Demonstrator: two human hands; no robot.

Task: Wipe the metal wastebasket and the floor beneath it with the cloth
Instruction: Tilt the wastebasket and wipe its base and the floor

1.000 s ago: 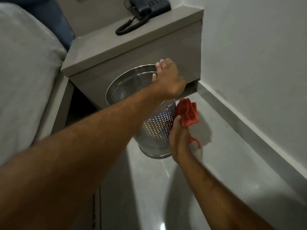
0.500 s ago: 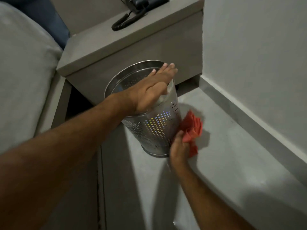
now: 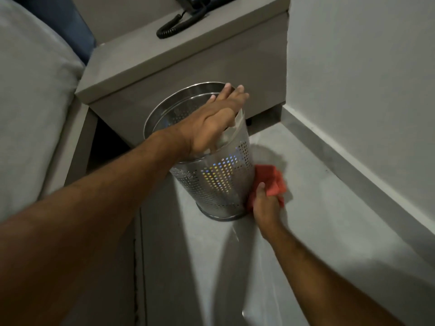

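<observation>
A perforated metal wastebasket [image 3: 211, 182] stands tilted on the grey floor [image 3: 317, 208] in front of a bedside cabinet. My left hand [image 3: 211, 123] lies flat across its rim with fingers stretched, holding it steady. My right hand [image 3: 264, 203] grips a red cloth [image 3: 269, 178] and presses it against the lower right side of the basket, close to its base. Part of the cloth is hidden behind the basket and my fingers.
A grey bedside cabinet [image 3: 188, 55] carries a dark telephone with a coiled cord [image 3: 179, 24]. The bed [image 3: 30, 90] fills the left side. A wall with a skirting board [image 3: 353, 161] runs along the right. Open floor extends toward me.
My left hand shifted from the far rim to lie flat over the near rim. The basket tipped. My right hand slid the cloth down the basket's side toward its base.
</observation>
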